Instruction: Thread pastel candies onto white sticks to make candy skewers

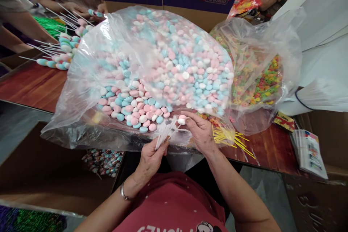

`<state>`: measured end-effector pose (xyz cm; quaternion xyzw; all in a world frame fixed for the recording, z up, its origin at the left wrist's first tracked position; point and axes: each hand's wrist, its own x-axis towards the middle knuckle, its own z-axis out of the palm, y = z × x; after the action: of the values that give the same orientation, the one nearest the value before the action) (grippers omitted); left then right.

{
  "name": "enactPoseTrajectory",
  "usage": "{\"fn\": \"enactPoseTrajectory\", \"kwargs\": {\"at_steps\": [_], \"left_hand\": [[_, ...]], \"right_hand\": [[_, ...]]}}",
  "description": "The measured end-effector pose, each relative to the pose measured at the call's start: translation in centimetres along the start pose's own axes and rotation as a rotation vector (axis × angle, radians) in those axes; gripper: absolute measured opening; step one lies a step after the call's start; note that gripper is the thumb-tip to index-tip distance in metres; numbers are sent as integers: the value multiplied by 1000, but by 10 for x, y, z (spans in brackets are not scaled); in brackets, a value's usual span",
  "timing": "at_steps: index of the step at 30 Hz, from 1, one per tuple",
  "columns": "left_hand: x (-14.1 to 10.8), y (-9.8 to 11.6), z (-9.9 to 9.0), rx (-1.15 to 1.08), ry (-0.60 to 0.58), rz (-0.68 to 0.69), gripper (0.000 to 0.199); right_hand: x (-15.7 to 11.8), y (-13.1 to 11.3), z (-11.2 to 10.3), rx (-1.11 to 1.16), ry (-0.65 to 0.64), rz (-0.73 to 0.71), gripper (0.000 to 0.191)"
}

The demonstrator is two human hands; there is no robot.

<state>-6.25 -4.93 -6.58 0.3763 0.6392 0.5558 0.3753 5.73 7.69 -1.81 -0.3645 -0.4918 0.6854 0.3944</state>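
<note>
My left hand [152,155] is closed around a small bunch of thin white sticks [164,135] that fan upward. Between the thumb and fingers of my right hand [200,130] is a pink and white candy [182,119], held against the tip of one stick. Just beyond both hands, loose pink, blue and white candies [143,110] spill from the mouth of a big clear plastic bag [81,79]. More of the same candies fill the bag behind them.
Yellow sticks [231,136] lie right of my hands. A second bag [288,65] holds small colourful rings. Candy-loaded sticks [58,58] are piled at left, near another person's hands [77,9]. An open cardboard box [54,174] stands below left. Flat printed packets [310,154] lie at right.
</note>
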Motion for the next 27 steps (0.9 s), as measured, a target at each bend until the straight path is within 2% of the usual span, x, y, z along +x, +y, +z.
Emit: {"fn": "enactPoseTrajectory", "kwargs": {"at_steps": [3,7,9,11,16,22,27], "left_hand": [[-1,-1,0,-8,7,-15,27],[-5,3,3,-24,28,-57,24],[-7,6,5,-35,20,-74,24],[-8,8,7,-41,4,-80,25],[-7,3,7,-43,-36,-62,29],[-6,-1,3,-44,-47,-40,29],[-9,2,3,-58,-45,-75,30]], "right_hand": [[-4,2,-4,-180,14,-115,29],[-8,5,-6,-499,43,-436,25],[-9,7,-5,-592,47,-549,26],[-9,9,-4,-642,47,-595,26],[-7,13,-6,-651,23,-605,28],[-3,15,-15,-747,-88,-664,32],[-6,17,-17,-955,-176,-866,38]]}}
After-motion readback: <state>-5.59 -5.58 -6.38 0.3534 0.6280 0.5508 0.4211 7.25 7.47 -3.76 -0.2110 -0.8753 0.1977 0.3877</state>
